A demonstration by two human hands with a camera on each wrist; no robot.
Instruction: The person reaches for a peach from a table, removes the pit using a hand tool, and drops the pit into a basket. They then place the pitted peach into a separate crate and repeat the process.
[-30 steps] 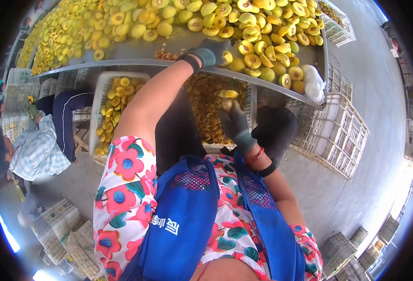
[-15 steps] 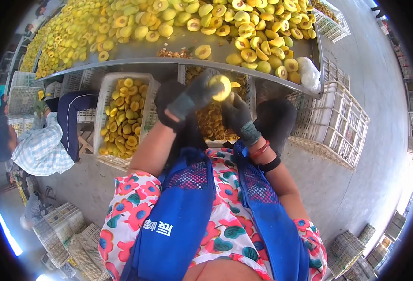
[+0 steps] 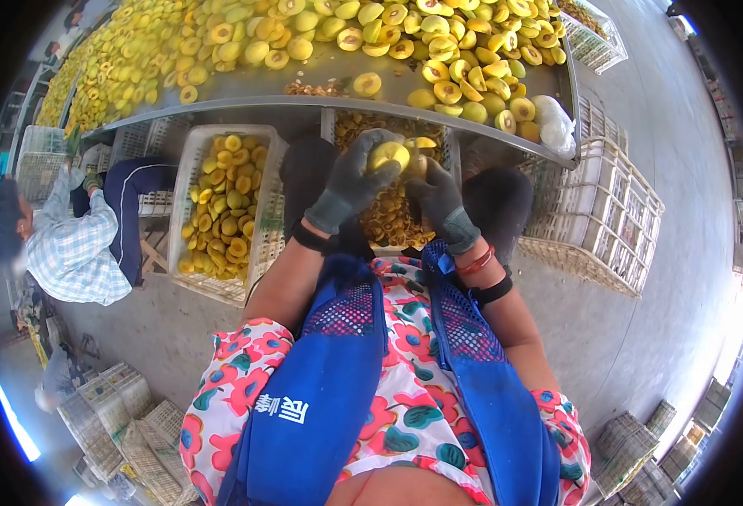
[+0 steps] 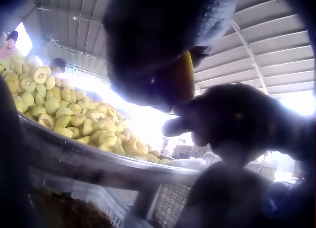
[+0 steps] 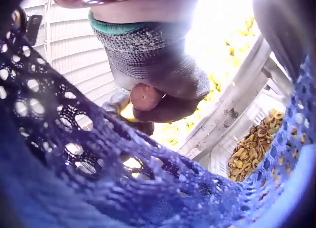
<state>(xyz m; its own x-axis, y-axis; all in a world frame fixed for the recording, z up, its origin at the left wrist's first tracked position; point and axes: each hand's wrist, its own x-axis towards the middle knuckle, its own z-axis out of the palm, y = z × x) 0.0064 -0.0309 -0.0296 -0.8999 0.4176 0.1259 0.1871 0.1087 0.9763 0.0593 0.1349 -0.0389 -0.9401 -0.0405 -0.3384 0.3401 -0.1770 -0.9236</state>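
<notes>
Left hand (image 3: 350, 181) grips a yellow fruit (image 3: 387, 155) over the crate (image 3: 452, 152) under the table (image 3: 245, 103), at its front edge. My right hand (image 3: 441, 202), fist round a brown handle (image 5: 145, 96), meets it. I judge this fruit unfinished, with heaps (image 3: 464, 76) remaining.

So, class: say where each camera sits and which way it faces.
Head: on the head, facing forward and down at the left hand gripping a peach, the right hand and the blue apron.
Left wrist: under the left hand, facing up past the peach to the table.
Right wrist: under the right hand, facing up at its grip on a red-brown handle.
Shared: head and left wrist both show the peach.
</notes>
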